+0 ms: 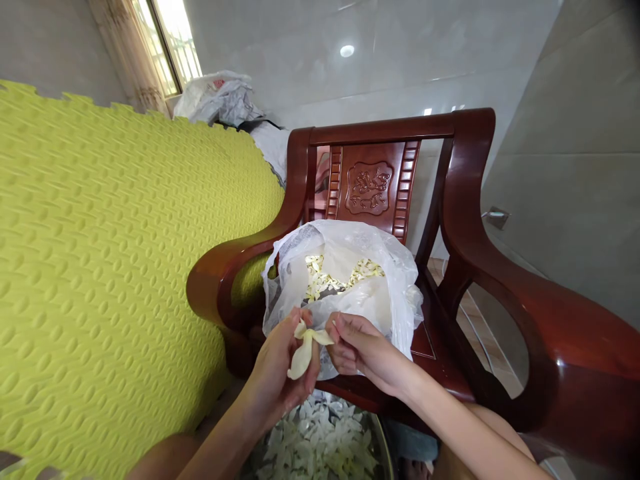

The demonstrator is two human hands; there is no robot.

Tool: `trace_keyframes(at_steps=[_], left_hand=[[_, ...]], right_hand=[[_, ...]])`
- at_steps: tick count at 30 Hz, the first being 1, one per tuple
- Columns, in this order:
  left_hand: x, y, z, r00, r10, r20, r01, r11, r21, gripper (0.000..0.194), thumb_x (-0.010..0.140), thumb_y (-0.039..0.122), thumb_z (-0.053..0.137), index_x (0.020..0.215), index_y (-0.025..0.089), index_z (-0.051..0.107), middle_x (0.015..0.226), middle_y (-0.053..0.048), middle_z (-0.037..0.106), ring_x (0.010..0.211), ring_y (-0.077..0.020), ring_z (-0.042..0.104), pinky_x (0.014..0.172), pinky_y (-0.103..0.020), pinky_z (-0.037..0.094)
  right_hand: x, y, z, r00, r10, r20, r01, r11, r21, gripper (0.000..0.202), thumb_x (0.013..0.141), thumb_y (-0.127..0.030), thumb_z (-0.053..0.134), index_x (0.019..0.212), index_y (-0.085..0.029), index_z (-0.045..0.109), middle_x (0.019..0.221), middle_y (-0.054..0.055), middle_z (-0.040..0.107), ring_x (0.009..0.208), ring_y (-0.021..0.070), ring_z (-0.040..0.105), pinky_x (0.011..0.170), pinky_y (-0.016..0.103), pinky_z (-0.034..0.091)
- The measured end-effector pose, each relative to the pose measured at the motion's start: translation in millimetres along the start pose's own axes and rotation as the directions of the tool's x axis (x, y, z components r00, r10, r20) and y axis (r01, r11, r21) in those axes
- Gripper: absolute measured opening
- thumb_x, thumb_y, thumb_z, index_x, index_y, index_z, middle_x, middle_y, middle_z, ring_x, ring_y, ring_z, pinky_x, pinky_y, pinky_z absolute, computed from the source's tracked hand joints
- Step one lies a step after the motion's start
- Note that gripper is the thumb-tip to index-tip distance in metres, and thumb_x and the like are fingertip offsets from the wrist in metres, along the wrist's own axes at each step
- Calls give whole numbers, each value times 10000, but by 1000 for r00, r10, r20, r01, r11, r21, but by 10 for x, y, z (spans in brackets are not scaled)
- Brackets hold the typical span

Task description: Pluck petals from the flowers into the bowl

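A pale cream flower (302, 357) with long petals is gripped by my left hand (285, 360), its petals spreading over the fingers. My right hand (357, 347) is closed in a pinch beside it, fingertips at the flower's right-hand petal; the tiny bit between them is too small to name. Just beyond both hands, an open white plastic bag (400, 280) rests on the chair seat with many small yellowish-white pieces (325, 283) inside. Below my wrists stands a metal basin (385, 447) full of whitish flowers (320, 440).
A dark red wooden armchair (465, 153) with a carved back surrounds the bag, its arms rising on both sides. Along the left runs a yellow-green textured foam mat (125, 267) standing upright. Crumpled plastic bags (215, 97) lie by the window. A tiled wall (390, 67) closes the back.
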State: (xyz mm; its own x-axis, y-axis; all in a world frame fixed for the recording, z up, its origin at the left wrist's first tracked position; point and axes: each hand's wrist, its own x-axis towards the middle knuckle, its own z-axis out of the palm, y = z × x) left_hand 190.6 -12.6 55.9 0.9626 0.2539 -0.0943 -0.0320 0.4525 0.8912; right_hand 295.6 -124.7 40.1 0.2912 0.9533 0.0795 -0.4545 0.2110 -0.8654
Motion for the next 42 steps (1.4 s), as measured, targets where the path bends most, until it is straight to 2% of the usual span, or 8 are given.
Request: trace_keyframes(at_steps=[10, 14, 17, 22, 28, 30, 34, 42], left_hand=[[-1, -126, 53, 986, 133, -97, -121, 986, 115, 298, 839, 497, 517, 765, 227, 415, 311, 104, 390, 253, -46, 183, 295, -139, 152], [39, -61, -5, 999, -2, -41, 8, 991, 131, 438, 841, 643, 443, 937, 216, 459, 431, 54, 546, 237, -58, 261, 270, -153, 187], [51, 40, -72, 994, -105, -5, 104, 983, 154, 674, 796, 756, 379, 1159, 190, 426, 638, -21, 660, 314, -104, 446, 303, -204, 342], [-21, 133, -167, 999, 36, 24, -42, 961, 273, 593, 804, 411, 685, 1262, 158, 405, 724, -7, 644, 563, -112, 567, 555, -243, 505], [-104, 85, -230, 961, 224, 161, -252, 949, 191, 936, 648, 105, 812, 1411, 318, 313, 939, -26, 683, 731, -125, 630, 694, -248, 521], [-128, 67, -211, 956, 229, 183, -264, 943, 202, 785, 658, 99, 802, 1336, 309, 467, 909, -33, 705, 752, -147, 655, 707, -263, 530], [-176, 29, -110, 966, 229, 123, -255, 927, 274, 188, 707, 208, 785, 893, 204, 756, 722, -43, 716, 666, -142, 654, 636, -232, 529], [-135, -26, -6, 978, 191, 80, -204, 958, 200, 212, 772, 388, 717, 781, 176, 729, 700, -54, 701, 634, -158, 636, 552, -250, 550]], right_hand=[[-11, 31, -14, 1000, -5, -9, 5, 1000, -12, 390, 856, -511, 616, 718, -178, 468, 531, -85, 315, 453, 54, 271, 451, 198, 166], [-6, 17, -48, 996, -69, -54, 67, 997, -46, 376, 888, -498, 578, 724, -178, 469, 533, -83, 317, 452, 57, 278, 450, 201, 183], [-18, -18, -99, 978, -172, -120, 160, 982, -102, 363, 913, -485, 543, 732, -178, 478, 536, -80, 320, 458, 61, 282, 452, 202, 198], [-77, -59, -170, 963, -256, -88, 220, 930, -296, 323, 938, -433, 514, 757, -166, 518, 554, -59, 387, 477, 71, 343, 467, 204, 255], [-111, -32, -127, 948, -232, -216, 195, 964, -179, 320, 893, -453, 547, 731, -178, 521, 558, -38, 484, 445, 87, 425, 397, 190, 301], [-111, -9, -74, 944, -224, -244, 174, 962, -211, 380, 850, -480, 610, 651, -183, 478, 534, -34, 510, 425, 88, 444, 387, 194, 324], [-94, 45, 23, 919, -274, -283, 187, 936, -297, 465, 813, -461, 667, 548, -194, 395, 461, -38, 500, 396, 79, 435, 402, 201, 336], [-41, 68, 66, 898, -263, -353, 218, 963, -161, 463, 744, -317, 739, 647, -220, 297, 487, -98, 382, 435, 62, 333, 433, 196, 273]])
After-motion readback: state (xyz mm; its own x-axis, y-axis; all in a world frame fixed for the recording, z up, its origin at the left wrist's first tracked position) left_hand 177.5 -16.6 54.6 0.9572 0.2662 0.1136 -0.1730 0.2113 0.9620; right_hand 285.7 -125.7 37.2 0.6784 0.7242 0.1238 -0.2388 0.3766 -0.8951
